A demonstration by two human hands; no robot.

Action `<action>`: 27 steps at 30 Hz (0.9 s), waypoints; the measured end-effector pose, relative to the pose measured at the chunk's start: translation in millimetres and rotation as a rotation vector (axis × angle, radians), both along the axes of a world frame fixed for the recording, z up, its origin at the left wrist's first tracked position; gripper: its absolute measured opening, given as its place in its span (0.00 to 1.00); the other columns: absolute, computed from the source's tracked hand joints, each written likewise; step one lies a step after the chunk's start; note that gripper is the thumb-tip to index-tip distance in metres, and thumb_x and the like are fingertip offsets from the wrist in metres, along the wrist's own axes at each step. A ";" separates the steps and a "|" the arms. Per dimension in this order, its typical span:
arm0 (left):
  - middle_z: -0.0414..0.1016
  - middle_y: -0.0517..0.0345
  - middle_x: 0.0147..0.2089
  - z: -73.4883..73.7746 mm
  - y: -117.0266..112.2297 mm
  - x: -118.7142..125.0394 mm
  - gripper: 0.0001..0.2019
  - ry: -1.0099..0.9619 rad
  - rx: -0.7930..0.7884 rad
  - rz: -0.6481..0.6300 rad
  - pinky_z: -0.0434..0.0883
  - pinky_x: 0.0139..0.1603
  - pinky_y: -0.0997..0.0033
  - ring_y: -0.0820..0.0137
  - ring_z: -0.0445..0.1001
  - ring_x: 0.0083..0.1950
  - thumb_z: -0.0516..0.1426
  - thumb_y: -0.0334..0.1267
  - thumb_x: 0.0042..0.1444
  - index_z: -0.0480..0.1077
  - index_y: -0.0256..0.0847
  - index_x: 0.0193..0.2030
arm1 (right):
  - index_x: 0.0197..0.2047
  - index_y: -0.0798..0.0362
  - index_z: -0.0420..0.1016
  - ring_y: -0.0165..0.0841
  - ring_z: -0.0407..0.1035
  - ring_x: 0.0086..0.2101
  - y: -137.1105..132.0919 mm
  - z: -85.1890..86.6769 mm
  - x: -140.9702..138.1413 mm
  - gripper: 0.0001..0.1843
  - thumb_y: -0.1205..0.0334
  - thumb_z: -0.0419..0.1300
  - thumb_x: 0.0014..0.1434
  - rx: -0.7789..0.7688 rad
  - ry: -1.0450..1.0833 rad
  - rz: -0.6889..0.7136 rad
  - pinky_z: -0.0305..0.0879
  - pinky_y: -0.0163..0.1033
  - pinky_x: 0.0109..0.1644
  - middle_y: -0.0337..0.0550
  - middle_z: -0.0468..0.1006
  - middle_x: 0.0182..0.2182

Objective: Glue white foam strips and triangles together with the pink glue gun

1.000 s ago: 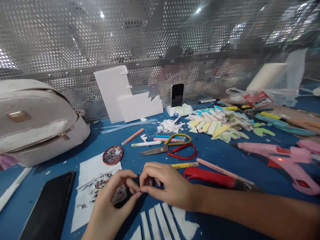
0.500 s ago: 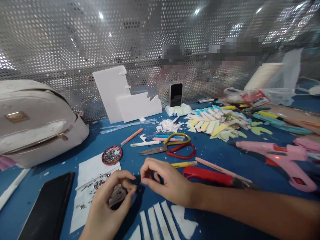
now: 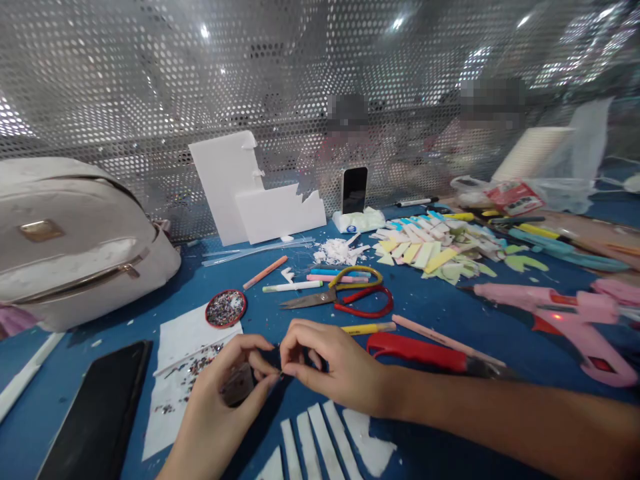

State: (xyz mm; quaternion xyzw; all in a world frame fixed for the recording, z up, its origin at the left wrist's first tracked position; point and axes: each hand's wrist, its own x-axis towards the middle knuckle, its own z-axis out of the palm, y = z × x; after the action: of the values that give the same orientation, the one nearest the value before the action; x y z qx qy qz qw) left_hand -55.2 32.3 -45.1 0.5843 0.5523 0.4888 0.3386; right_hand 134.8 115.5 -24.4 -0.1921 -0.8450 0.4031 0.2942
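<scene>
Both of my hands meet fingertip to fingertip over the middle of the blue table. My left hand (image 3: pixel 225 393) is closed in a pinch, thumb against fingers, above the edge of a white paper sheet (image 3: pixel 173 340). The fingers of my right hand (image 3: pixel 327 363) are curled and pinched too, touching the left fingertips. A tiny thing may be between them; it is too small to name. Several white strips (image 3: pixel 320 440) lie below my hands. Scattered small colourful bits (image 3: pixel 200 363) rest on the sheet, and a red-rimmed round dish (image 3: pixel 226 309) holds more like them.
Scissors (image 3: pixel 320 298), markers (image 3: pixel 293 287) and a red-handled tool (image 3: pixel 420 351) lie beyond my hands. A pink glue gun (image 3: pixel 555 303) with a lit red light is at right. A black phone (image 3: pixel 95 413) and white backpack (image 3: pixel 80 240) are at left. A perforated metal panel (image 3: pixel 280 87) stands behind.
My left hand has moved slightly right, so its fingertips now touch those of my right hand, closing the small gap. The view has shifted a little.
</scene>
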 end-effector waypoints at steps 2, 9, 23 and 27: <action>0.74 0.67 0.30 4.0 -2.0 3.2 0.09 0.015 -0.038 0.037 0.72 0.36 0.81 0.76 0.75 0.34 0.61 0.39 0.57 0.69 0.48 0.45 | 0.38 0.52 0.70 0.26 0.62 0.27 0.2 -0.5 -0.2 0.03 0.68 0.59 0.63 0.005 -0.006 -0.002 0.59 0.31 0.30 0.36 0.71 0.33; 0.73 0.66 0.30 11.3 -6.6 4.5 0.07 0.081 -0.058 0.065 0.71 0.36 0.79 0.75 0.74 0.35 0.58 0.41 0.59 0.69 0.47 0.44 | 0.38 0.52 0.71 0.26 0.65 0.30 1.5 -2.9 -0.7 0.03 0.69 0.60 0.63 0.021 -0.016 0.017 0.60 0.31 0.33 0.37 0.71 0.34; 0.72 0.64 0.32 13.1 -8.2 -2.9 0.09 0.323 0.315 -0.071 0.72 0.36 0.80 0.76 0.74 0.33 0.54 0.27 0.61 0.64 0.46 0.44 | 0.39 0.50 0.69 0.29 0.65 0.34 4.1 -7.2 -1.8 0.04 0.67 0.56 0.67 -0.034 0.140 -0.141 0.60 0.33 0.33 0.38 0.70 0.37; 0.72 0.63 0.29 19.8 -11.2 -1.9 0.13 0.484 0.641 -0.327 0.71 0.37 0.73 0.74 0.73 0.31 0.52 0.20 0.58 0.65 0.43 0.41 | 0.43 0.49 0.67 0.28 0.65 0.35 5.7 -12.4 -0.9 0.04 0.65 0.52 0.71 -0.069 0.208 -0.252 0.62 0.34 0.39 0.37 0.70 0.40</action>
State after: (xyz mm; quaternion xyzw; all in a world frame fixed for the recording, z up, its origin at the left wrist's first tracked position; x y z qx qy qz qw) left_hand -57.1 21.1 -25.4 0.8374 0.3366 0.4243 0.0737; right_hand 133.9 121.2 -36.8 -0.2640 -0.7649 0.4093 0.4216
